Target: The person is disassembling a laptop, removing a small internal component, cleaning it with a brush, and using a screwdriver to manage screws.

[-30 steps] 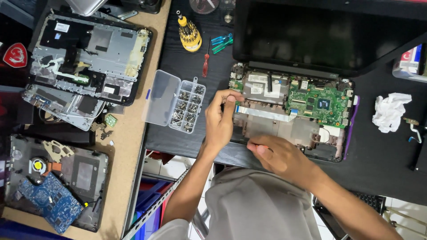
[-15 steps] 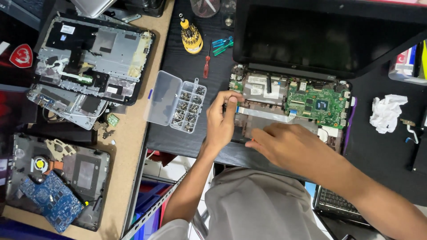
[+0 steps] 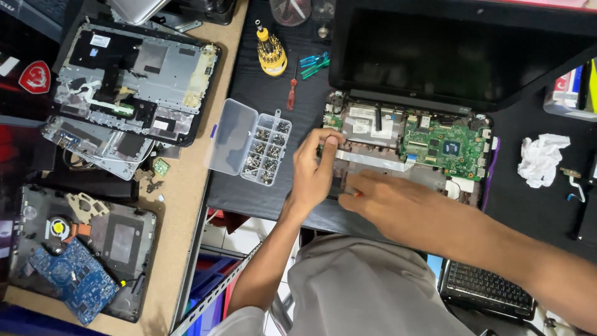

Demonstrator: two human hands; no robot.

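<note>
Both hands rest on the open laptop point(image 3: 410, 149) at the table's front edge: left hand point(image 3: 314, 171) fingers pinched on its left side, right hand point(image 3: 388, 202) gripping a small tool, hard to make out.

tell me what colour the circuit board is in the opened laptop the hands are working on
Green, seen in the head view: the circuit board sits in the opened laptop.

Your worktop point(image 3: 547, 205) has a black surface; a tan wooden section point(image 3: 186, 205) adjoins it on the left. The opened laptop point(image 3: 410, 143) lies at the centre of the black surface. Left of the laptop you have a clear screw organiser point(image 3: 249, 142); beyond that, a yellow bit holder point(image 3: 271, 55) and a red screwdriver point(image 3: 291, 93). Right of the laptop lies a crumpled white tissue point(image 3: 540, 158). Far left of the laptop, dismantled chassis panels point(image 3: 134, 87) rest on the wooden section.
</note>
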